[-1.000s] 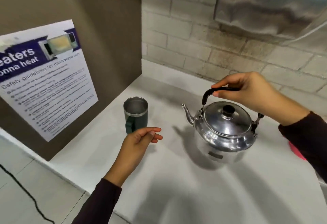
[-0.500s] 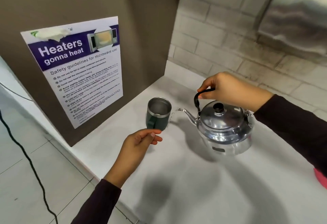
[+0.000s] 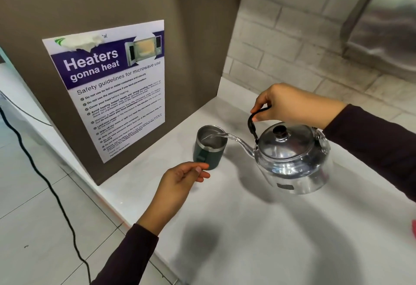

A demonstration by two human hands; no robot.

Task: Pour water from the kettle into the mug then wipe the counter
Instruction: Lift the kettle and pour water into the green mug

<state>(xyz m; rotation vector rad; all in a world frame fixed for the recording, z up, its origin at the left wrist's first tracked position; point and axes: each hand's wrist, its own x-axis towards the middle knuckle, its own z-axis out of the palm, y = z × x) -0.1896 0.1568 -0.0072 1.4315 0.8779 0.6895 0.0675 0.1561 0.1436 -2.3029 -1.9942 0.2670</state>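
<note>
A shiny metal kettle (image 3: 292, 161) hangs tilted over the white counter (image 3: 258, 228), its spout at the rim of a dark green mug (image 3: 208, 149) with a steel lining. Water streams from the spout into the mug. My right hand (image 3: 290, 104) grips the kettle's black handle from above. My left hand (image 3: 180, 183) hovers just in front of the mug, fingers loosely curled and holding nothing; whether the fingertips touch the mug's base I cannot tell.
A brown panel with a microwave safety poster (image 3: 112, 89) stands left of the mug. Behind is a brick wall (image 3: 292, 44) and a steel hood (image 3: 387, 26). A black cable (image 3: 45, 172) runs over the tiled floor. Something pink (image 3: 413, 228) shows at the right edge.
My right hand has carried the kettle left to the mug and tipped it, and water now flows. My left hand has stayed in front of the mug.
</note>
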